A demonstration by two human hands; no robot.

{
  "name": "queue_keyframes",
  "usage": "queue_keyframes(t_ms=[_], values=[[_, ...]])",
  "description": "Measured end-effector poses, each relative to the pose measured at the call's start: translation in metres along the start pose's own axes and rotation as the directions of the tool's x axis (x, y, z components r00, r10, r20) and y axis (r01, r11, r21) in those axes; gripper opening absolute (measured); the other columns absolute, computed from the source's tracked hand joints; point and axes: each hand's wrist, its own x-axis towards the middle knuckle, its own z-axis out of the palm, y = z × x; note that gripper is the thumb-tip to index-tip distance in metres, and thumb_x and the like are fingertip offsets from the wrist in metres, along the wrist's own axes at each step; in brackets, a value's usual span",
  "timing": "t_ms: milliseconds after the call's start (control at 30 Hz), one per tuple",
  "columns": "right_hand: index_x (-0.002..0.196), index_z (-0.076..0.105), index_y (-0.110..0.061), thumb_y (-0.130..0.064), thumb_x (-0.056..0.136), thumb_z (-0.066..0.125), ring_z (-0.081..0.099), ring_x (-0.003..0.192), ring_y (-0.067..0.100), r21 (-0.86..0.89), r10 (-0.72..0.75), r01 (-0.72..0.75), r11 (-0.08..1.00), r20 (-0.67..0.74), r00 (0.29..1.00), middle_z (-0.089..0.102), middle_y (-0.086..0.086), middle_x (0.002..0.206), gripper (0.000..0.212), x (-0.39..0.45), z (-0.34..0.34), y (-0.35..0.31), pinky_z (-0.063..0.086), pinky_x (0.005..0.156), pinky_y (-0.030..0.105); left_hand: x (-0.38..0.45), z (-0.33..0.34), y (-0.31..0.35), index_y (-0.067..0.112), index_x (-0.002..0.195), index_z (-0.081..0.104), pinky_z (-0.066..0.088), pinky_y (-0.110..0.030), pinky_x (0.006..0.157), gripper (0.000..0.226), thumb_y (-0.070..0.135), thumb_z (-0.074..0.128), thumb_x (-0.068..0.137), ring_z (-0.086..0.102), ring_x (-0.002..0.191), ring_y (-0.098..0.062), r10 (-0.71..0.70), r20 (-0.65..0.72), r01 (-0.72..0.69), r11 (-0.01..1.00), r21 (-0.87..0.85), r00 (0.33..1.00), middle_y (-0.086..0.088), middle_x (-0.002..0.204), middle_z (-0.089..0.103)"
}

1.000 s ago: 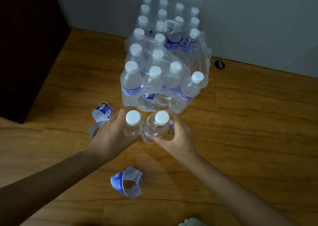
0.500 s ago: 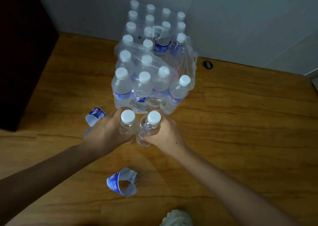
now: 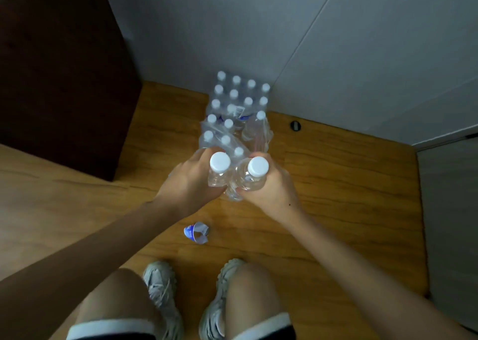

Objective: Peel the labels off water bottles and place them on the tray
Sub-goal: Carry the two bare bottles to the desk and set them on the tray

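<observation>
I hold two clear, label-free water bottles with white caps side by side, lifted above the floor. My left hand [image 3: 190,184] grips the left bottle [image 3: 219,170]. My right hand [image 3: 271,188] grips the right bottle [image 3: 254,175]. Behind them a plastic-wrapped pack of several labelled bottles [image 3: 232,112] stands on the wooden floor [image 3: 336,184] against the wall. One peeled blue-and-white label [image 3: 196,232] lies curled on the floor under my forearms. No tray is in view.
A dark wooden cabinet [image 3: 64,75] stands at the left. Grey wall panels [image 3: 336,42] rise behind the pack, and a small black round fitting [image 3: 295,125] sits on the floor near them. My knees and light sneakers [image 3: 160,293] are at the bottom.
Both hands have lifted the two bottles up off the floor toward the camera. The view has pulled back and up, so my legs and shoes now show; the second peeled label is hidden.
</observation>
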Motion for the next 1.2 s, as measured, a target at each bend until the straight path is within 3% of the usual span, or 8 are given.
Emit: queue_keyframes(t_ms=[133,333,467,567,700,933,1033,1200], values=[[0.115,0.056,-0.022,-0.03,0.062,0.086,0.065,0.089,0.018,-0.026,-0.011,0.011,1.0,0.011,1.0,0.069,-0.002,0.101,0.062,-0.03,-0.079,-0.105,0.056,0.07,0.035,-0.029,-0.1,0.085,0.014,0.124,0.048,0.043,-0.034,0.069,0.061,0.027,0.078,0.072,0.061,0.096,-0.034,-0.061,-0.041,0.059,0.997,-0.059,0.997,-0.008,0.117,0.06],[0.116,0.055,-0.018,-0.03,0.065,0.085,0.062,0.089,0.011,-0.027,-0.065,0.068,0.997,0.088,0.994,0.067,-0.002,0.106,0.06,-0.067,-0.156,-0.239,0.04,0.062,0.008,-0.083,-0.228,0.179,0.013,0.124,0.05,0.049,-0.041,0.075,0.056,0.026,0.075,0.075,0.06,0.1,-0.034,-0.197,-0.125,0.185,0.977,-0.105,0.972,-0.008,0.118,0.059],[0.116,0.056,-0.018,-0.028,0.066,0.085,0.061,0.092,0.012,-0.062,-0.196,0.211,0.975,0.192,0.962,0.067,-0.001,0.107,0.058,-0.082,-0.167,-0.302,0.043,0.07,0.019,-0.129,-0.282,0.202,0.014,0.125,0.05,0.046,-0.035,0.078,0.057,0.025,0.076,0.075,0.059,0.104,-0.032,-0.34,-0.202,0.311,0.936,-0.163,0.918,-0.006,0.122,0.058],[0.115,0.056,-0.018,-0.028,0.066,0.084,0.063,0.094,0.016,-0.057,-0.306,0.337,0.94,0.296,0.905,0.067,-0.002,0.106,0.058,-0.09,-0.152,-0.345,0.052,0.074,0.029,-0.167,-0.316,0.205,0.015,0.124,0.05,0.041,-0.03,0.077,0.053,0.024,0.074,0.078,0.058,0.105,-0.027,-0.451,-0.264,0.404,0.889,-0.215,0.853,-0.004,0.125,0.056],[0.119,0.053,-0.023,-0.035,0.07,0.081,0.061,0.101,0.016,-0.01,-0.406,0.465,0.885,0.473,0.782,0.065,-0.004,0.114,0.059,-0.104,-0.118,-0.41,0.047,0.076,0.025,-0.227,-0.355,0.192,0.018,0.123,0.048,0.044,-0.03,0.075,0.054,0.027,0.075,0.077,0.058,0.1,-0.022,-0.564,-0.371,0.491,0.825,-0.278,0.738,-0.004,0.122,0.057],[0.116,0.052,-0.021,-0.033,0.072,0.079,0.062,0.101,0.024,0.133,-0.541,0.638,0.758,0.674,0.502,0.064,0.0,0.113,0.053,-0.15,-0.035,-0.53,0.052,0.081,0.039,-0.339,-0.416,0.157,0.021,0.124,0.048,0.046,-0.038,0.084,0.057,0.029,0.075,0.075,0.058,0.106,-0.028,-0.756,-0.494,0.633,0.643,-0.432,0.43,-0.003,0.124,0.057],[0.116,0.051,-0.022,-0.035,0.071,0.077,0.062,0.097,0.028,0.165,-0.571,0.693,0.702,0.713,0.408,0.064,0.001,0.112,0.053,-0.179,0.004,-0.577,0.052,0.079,0.04,-0.388,-0.439,0.132,0.023,0.122,0.048,0.045,-0.036,0.081,0.057,0.025,0.076,0.072,0.058,0.103,-0.029,-0.793,-0.521,0.658,0.578,-0.483,0.314,0.0,0.122,0.058],[0.114,0.051,-0.023,-0.034,0.071,0.076,0.061,0.095,0.026,0.196,-0.582,0.728,0.657,0.745,0.325,0.062,-0.003,0.11,0.051,-0.212,0.058,-0.649,0.048,0.075,0.033,-0.45,-0.487,0.094,0.024,0.118,0.049,0.038,-0.029,0.072,0.051,0.029,0.074,0.073,0.058,0.093,-0.022,-0.809,-0.539,0.653,0.543,-0.528,0.236,0.005,0.112,0.058]])
